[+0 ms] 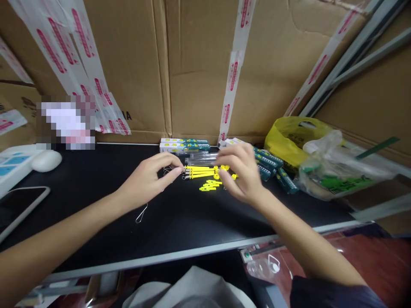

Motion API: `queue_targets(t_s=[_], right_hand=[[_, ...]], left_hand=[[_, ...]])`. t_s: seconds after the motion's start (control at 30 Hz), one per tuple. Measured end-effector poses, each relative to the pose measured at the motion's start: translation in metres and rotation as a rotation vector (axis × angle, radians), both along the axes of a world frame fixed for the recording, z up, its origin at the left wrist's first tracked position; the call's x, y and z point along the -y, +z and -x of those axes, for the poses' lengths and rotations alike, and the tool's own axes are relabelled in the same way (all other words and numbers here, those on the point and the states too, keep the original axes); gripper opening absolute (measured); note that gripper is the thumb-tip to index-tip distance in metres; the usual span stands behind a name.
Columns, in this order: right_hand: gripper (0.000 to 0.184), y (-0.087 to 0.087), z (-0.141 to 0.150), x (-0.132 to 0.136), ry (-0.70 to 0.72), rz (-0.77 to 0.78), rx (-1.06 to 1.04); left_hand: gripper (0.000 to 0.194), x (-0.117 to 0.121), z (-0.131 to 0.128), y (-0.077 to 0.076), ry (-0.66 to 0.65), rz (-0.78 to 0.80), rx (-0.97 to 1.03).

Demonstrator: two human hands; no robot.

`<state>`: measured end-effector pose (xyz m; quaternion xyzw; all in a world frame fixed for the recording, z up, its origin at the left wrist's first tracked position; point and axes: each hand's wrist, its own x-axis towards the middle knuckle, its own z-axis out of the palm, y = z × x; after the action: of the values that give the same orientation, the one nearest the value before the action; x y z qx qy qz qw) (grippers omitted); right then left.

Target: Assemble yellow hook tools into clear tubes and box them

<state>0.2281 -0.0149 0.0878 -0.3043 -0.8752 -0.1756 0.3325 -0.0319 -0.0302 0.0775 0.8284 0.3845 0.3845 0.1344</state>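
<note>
My left hand (pixel 153 177) is over the table, thumb and forefinger pinched together at the left ends of a row of yellow rods (pixel 202 173) with metal tips. What the pinch holds is too small to make out. My right hand (pixel 242 173), slightly blurred, hovers by small yellow ring-like caps (pixel 216 176), its fingers curved and its thumb apart; nothing shows between them. Several short yellow plastic pieces (pixel 210 185) lie just in front of the rods. Behind the rods are clear tubes (pixel 202 159). A bent wire loop (pixel 141 214) lies near my left wrist.
Small printed boxes (pixel 184 145) stand along the back, with more green ones (pixel 287 181) at right. A yellow bag (pixel 282 143) and a clear plastic bag (pixel 334 171) sit at the right end. A phone-like device (pixel 24 209) lies left. Cardboard (pixel 195 94) rises behind the black table (pixel 180 231).
</note>
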Motion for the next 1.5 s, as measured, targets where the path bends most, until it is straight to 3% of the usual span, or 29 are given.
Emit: queue_targets(t_s=[0.13, 0.3, 0.4, 0.67, 0.87, 1.0, 1.13, 1.3, 1.5], right_hand=[[0.017, -0.017, 0.003, -0.055, -0.134, 0.206, 0.124], [0.012, -0.045, -0.022, -0.088, -0.240, 0.315, 0.206], [0.010, -0.050, -0.032, -0.088, -0.250, 0.336, 0.214], [0.008, -0.031, -0.036, -0.077, -0.166, 0.461, 0.325], [0.012, -0.026, -0.035, -0.059, -0.124, 0.542, 0.391], [0.012, -0.031, -0.032, -0.059, -0.161, 0.516, 0.462], [0.009, -0.035, -0.030, -0.062, -0.177, 0.498, 0.474], [0.007, -0.037, -0.028, -0.062, -0.178, 0.488, 0.453], [0.014, -0.036, -0.017, -0.053, -0.031, 0.601, 0.172]], left_hand=[[0.019, -0.042, -0.007, -0.036, 0.094, 0.017, -0.182], [0.019, -0.049, -0.029, -0.060, -0.016, -0.174, -0.519], [0.017, -0.051, -0.047, -0.062, -0.019, -0.254, -0.614], [0.015, -0.059, -0.064, -0.066, 0.026, -0.158, -0.623], [0.020, -0.046, -0.048, -0.053, 0.087, -0.121, -0.583], [0.018, -0.027, -0.030, -0.049, 0.094, -0.067, -0.400], [0.016, -0.015, -0.021, -0.058, 0.062, -0.045, -0.226], [0.017, -0.017, -0.020, -0.070, 0.023, -0.016, -0.228], [0.019, -0.021, -0.017, -0.074, 0.029, -0.086, -0.180]])
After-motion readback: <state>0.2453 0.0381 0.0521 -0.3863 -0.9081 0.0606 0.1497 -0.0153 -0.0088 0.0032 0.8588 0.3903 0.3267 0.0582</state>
